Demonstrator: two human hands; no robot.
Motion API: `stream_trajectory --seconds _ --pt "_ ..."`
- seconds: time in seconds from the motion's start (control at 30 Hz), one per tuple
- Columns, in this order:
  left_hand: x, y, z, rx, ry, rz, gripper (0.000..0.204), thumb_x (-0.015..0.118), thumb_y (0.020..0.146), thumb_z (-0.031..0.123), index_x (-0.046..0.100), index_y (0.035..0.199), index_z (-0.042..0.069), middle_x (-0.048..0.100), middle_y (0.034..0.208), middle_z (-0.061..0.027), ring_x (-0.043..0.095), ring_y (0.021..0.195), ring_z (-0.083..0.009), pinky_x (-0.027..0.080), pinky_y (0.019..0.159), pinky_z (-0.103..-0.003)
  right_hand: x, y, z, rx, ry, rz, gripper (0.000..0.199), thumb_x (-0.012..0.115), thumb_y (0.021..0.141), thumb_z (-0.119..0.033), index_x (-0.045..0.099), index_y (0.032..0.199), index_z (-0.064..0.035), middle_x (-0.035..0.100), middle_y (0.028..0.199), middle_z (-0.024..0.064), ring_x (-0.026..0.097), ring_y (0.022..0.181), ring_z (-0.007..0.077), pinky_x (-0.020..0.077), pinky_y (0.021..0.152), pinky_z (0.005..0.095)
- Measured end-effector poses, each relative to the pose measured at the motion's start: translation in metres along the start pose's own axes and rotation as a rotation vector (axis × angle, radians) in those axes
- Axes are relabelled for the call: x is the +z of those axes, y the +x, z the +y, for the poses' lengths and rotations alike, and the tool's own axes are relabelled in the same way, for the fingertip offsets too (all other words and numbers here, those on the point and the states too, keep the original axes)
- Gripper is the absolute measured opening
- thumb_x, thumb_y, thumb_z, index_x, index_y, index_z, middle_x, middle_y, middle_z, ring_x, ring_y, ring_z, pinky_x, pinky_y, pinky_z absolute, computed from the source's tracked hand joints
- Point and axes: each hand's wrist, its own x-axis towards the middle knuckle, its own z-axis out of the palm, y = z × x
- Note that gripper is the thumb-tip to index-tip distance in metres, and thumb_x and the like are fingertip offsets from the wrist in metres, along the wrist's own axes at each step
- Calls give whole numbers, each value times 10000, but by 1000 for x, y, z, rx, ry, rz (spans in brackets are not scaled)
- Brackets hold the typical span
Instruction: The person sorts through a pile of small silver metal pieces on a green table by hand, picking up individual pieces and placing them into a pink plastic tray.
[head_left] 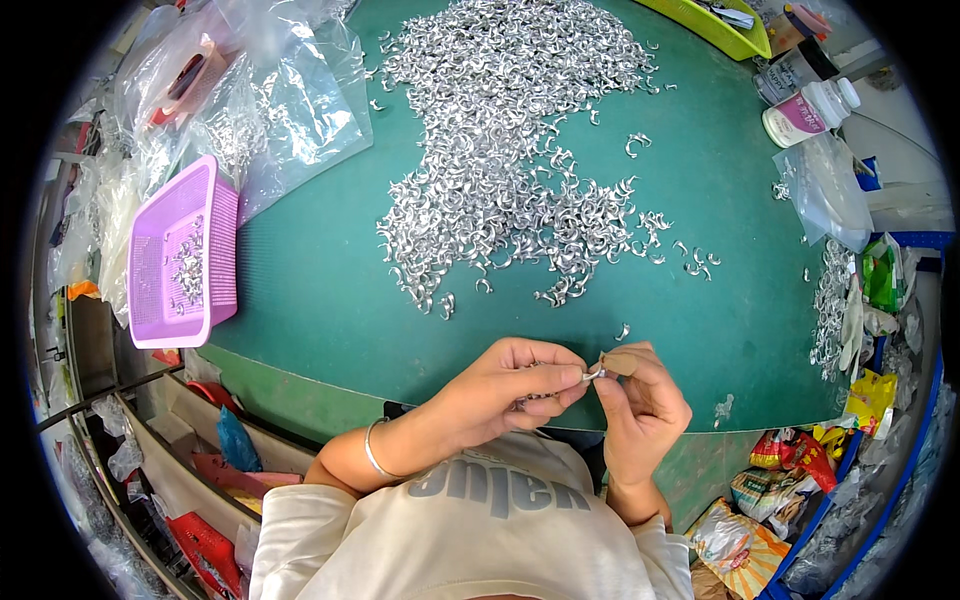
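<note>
My left hand (525,385) is closed near the table's front edge. Between its thumb and forefinger it pinches a small curved silver metal piece (594,375), and more silver bits show under its curled fingers. Right beside it, my right hand (642,400) is closed on a small flat brown piece (622,362), whose material I cannot make out. The brown piece meets or nearly meets the end of the metal piece. A large heap of similar curved metal pieces (500,140) spreads over the green table (310,290) beyond my hands. One loose piece (623,331) lies just past my right fingers.
At the left edge stands a purple basket (222,270) with some metal pieces inside. Clear plastic bags (310,110) lie behind it. A yellow-green tray (705,30), a white bottle (815,110) and more metal pieces (830,310) line the right side.
</note>
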Motion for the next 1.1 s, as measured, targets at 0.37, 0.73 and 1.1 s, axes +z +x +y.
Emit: stream_trajectory --seconds 0.37,0.73,1.1 --pt "-7 6 -7 84 -137 -43 145 442 790 122 483 838 -9 479 726 -118 308 475 -73 236 376 -188 -38 11 11 187 -201 340 150 543 810 37 581 955 38 614 869 95 548 783 110 432 727 239" --pt "-2 14 -12 236 184 126 246 481 883 201 574 818 -16 502 676 -51 372 491 -65 244 382 -195 -34 10 37 -94 -926 4 282 687 645 12 571 901 -8 550 821 98 508 747 238 396 656 332" --pt "-2 15 -17 618 813 208 130 652 725 -9 670 852 12 561 722 -22 447 615 -71 355 538 -207 -19 -6 21 426 405 -30 239 610 701 139 537 906 41 588 835 80 545 749 116 460 676 237"
